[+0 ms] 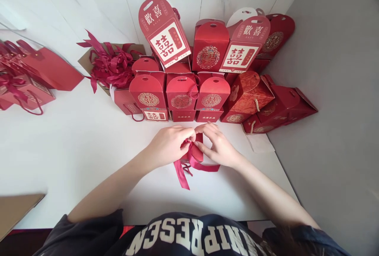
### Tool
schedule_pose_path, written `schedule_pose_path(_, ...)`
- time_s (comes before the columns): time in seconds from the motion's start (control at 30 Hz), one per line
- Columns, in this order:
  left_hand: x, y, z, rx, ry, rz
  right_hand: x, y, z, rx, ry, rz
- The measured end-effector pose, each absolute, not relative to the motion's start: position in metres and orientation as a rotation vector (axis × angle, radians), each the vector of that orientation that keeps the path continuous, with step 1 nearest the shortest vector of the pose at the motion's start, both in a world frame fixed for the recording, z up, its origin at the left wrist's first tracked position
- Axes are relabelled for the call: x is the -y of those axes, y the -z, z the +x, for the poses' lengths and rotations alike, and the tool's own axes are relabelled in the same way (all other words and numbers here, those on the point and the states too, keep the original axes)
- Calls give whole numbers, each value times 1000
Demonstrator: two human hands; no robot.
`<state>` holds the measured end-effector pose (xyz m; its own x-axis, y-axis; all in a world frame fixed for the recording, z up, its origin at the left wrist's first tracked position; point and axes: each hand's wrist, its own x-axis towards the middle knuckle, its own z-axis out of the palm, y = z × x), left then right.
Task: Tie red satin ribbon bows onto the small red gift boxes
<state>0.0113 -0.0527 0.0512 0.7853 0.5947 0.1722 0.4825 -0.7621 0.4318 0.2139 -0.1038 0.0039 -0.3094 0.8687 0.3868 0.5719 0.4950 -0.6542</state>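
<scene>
A small red gift box (198, 152) stands on the white table in front of me, mostly covered by my hands. A crimson satin ribbon (181, 177) is looped at its top, and its two tails hang toward me. My left hand (169, 144) is closed, thumb and fingers pinching the ribbon. From the other side my right hand (218, 145) curves in, its thumb and fingertips closed on the ribbon beside the left fingers. A dark red twisted cord (187, 168) shows beneath the ribbon. The exact hold of the fingertips is partly hidden.
Stacked red gift boxes (181, 96) line the wall behind my hands. At left, an open carton holds a heap of crimson ribbons (111, 64). Red bags (50, 66) stand farther left. A grey partition (331, 90) bounds the right, and cardboard (20, 208) lies at the near left.
</scene>
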Motion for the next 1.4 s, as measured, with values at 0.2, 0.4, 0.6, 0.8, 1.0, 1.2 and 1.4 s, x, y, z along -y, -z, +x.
schedule_pose_path(0.2,56,-13,4,-874,-898,2817,106,-6,212,1901,-490,-1267)
schedule_pose_path(0.4,51,-12,2,-929,-917,2679,102,-5,207,1872,-448,-1307)
schedule_pose_path(0.6,51,-16,4,-959,-855,2629,95,-7,202,1918,-422,-1330)
schedule_pose_path(0.8,47,-18,3,-927,-785,2547,93,-9,202,2021,-199,-1302)
schedule_pose_path(1.0,44,-18,3,-960,-802,2473,93,-10,202,2025,-224,-1354)
schedule_pose_path(1.2,44,-18,5,-936,-797,2468,88,-10,202,1966,-396,-1323)
schedule_pose_path(1.4,44,-14,8,-905,-893,2469,88,-15,202,2010,-390,-1382)
